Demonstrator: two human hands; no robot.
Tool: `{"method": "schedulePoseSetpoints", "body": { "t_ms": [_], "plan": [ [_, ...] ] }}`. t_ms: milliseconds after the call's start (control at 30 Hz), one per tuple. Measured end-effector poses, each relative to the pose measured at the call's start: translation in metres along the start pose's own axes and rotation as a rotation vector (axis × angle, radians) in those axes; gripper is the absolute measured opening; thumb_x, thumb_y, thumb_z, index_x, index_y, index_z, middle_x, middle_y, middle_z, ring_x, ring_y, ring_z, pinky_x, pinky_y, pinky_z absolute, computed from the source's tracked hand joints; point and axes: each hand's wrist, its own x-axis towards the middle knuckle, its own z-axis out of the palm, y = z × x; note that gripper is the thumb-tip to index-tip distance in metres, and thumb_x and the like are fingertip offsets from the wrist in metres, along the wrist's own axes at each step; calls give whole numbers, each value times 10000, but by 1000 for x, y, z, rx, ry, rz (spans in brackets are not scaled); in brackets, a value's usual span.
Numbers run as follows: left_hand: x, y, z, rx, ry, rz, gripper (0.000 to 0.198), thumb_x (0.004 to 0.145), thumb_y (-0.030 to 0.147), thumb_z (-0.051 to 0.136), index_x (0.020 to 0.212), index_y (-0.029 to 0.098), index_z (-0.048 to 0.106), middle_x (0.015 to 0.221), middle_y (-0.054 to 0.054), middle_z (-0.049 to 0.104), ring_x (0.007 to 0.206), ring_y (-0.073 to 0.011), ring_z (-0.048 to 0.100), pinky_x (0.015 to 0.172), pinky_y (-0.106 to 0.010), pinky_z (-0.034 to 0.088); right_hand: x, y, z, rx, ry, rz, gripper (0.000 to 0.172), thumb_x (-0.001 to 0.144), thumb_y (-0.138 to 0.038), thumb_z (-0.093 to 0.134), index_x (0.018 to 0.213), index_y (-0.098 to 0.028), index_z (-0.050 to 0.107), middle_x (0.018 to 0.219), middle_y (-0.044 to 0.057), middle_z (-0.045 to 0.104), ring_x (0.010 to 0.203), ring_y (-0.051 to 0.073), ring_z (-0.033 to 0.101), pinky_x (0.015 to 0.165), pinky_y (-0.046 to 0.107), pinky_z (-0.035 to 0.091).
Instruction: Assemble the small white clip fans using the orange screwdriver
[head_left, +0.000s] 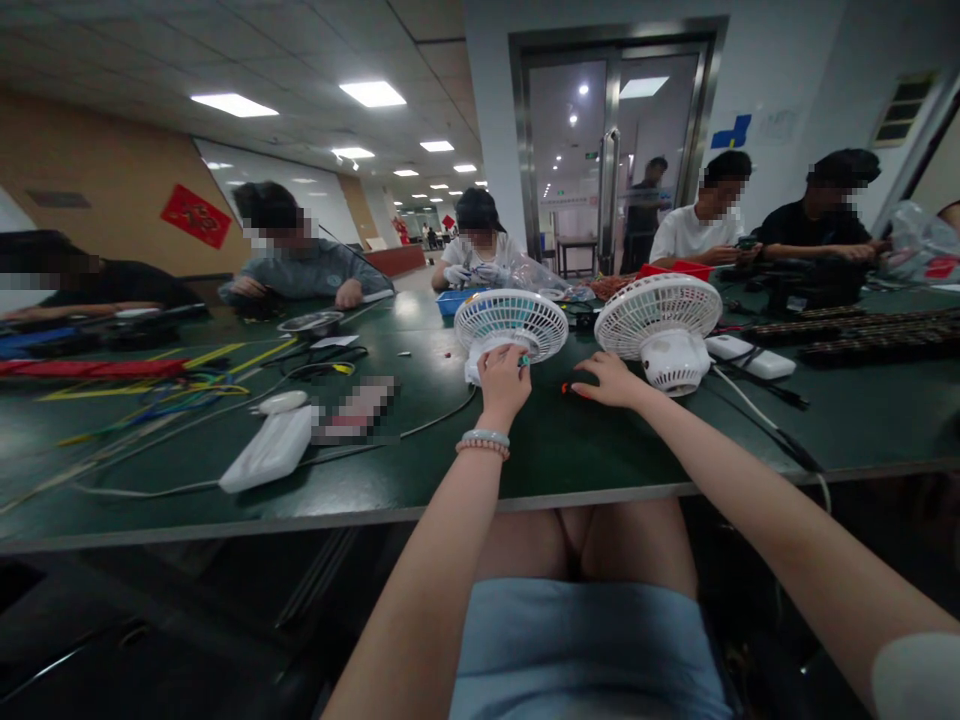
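My left hand (504, 385) is closed in a pinch, with a small green piece (524, 360) at its fingertips, too small to name. It is just in front of a white fan (511, 318) and hides part of that fan's base. My right hand (611, 382) is held low over the table, fingers apart and nothing seen in them. By its thumb lies a tiny orange-red piece (565, 388). Just beyond this hand, to the right, stands a second white fan (660, 310), its grille tilted up on a round vented base.
On the green table (420, 470) a white box (270, 448) and several cables lie to the left. A white power strip (750, 356) is beside the right fan. Dark strips (885, 335) lie at far right. Several people sit opposite; one wears white gloves behind a blue bin (454, 301).
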Motion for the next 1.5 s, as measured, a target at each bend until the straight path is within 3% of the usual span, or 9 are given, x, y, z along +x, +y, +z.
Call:
{"method": "schedulePoseSetpoints", "body": {
  "t_ms": [167, 400, 667, 767, 867, 967, 1100, 1300, 1500],
  "plan": [
    [0, -1, -2, -5, -10, 4, 280, 764, 185, 468, 1026, 235, 554, 1094, -49, 600, 1119, -212, 457, 1012, -398, 244, 3, -7, -3, 30, 80, -23, 509, 831, -547, 405, 1130, -173, 577, 1026, 123, 547, 1004, 259, 455, 860, 400, 360],
    [-1, -2, -4, 17, -24, 46, 335, 767, 181, 451, 1089, 218, 531, 1134, -57, 588, 1144, -211, 442, 1015, -392, 242, -1, -39, -15, 116, 332, -77, 413, 867, -412, 393, 1154, -154, 541, 1037, 119, 525, 1004, 251, 437, 883, 399, 355],
    [-3, 1, -14, 49, -45, 31, 564, 711, 246, 505, 1262, 169, 410, 1281, -98, 491, 1254, -259, 330, 1055, -410, 192, 34, -88, -33, 170, 262, -66, 328, 878, -349, 354, 1091, -172, 530, 1068, 112, 521, 1011, 230, 461, 879, 342, 367],
    [-5, -1, -15, 52, -6, -47, 616, 707, 308, 509, 1292, 164, 379, 1332, -118, 430, 1266, -288, 306, 1057, -439, 184, 56, -102, -22, 237, 365, 56, 343, 911, -351, 259, 1049, -162, 510, 1016, 109, 540, 966, 211, 481, 860, 328, 373],
    [-6, -10, -11, 53, 105, -299, 584, 772, 307, 402, 1323, 127, 334, 1345, -161, 398, 1248, -297, 329, 1023, -449, 241, 65, -106, 0, 269, 437, 205, 349, 919, -346, 215, 1005, -158, 495, 996, 125, 544, 964, 220, 483, 859, 339, 370],
    [-5, -25, -3, 65, 173, -641, 582, 819, 412, 322, 1315, 108, 337, 1312, -205, 423, 1248, -335, 329, 1008, -511, 229, 63, -102, 22, 309, 350, 284, 339, 902, -379, 277, 1029, -139, 480, 1018, 145, 549, 963, 226, 505, 851, 334, 381],
    [-1, -43, 6, -52, 7, -896, 688, 816, 589, 204, 1310, 130, 342, 1208, -220, 527, 1258, -367, 331, 991, -597, 174, 62, -95, 36, 409, 243, 246, 364, 889, -423, 317, 1067, -146, 473, 1020, 128, 583, 957, 205, 544, 833, 313, 396],
    [7, -53, 7, -107, -143, -912, 690, 798, 620, 193, 1158, 116, 497, 1200, -239, 535, 1199, -366, 421, 991, -565, 215, 64, -88, 35, 434, 206, 212, 318, 889, -344, 295, 1069, -165, 486, 1047, 106, 598, 964, 190, 550, 840, 310, 402],
    [10, -57, 7, -92, -165, -893, 595, 796, 595, 234, 1058, 163, 549, 1187, -206, 556, 1186, -367, 433, 961, -577, 251, 52, -71, 30, 115, -80, 249, 270, 783, -294, 452, 1006, -170, 540, 1126, 174, 522, 1088, 328, 441, 838, 473, 396]
  ]
}}
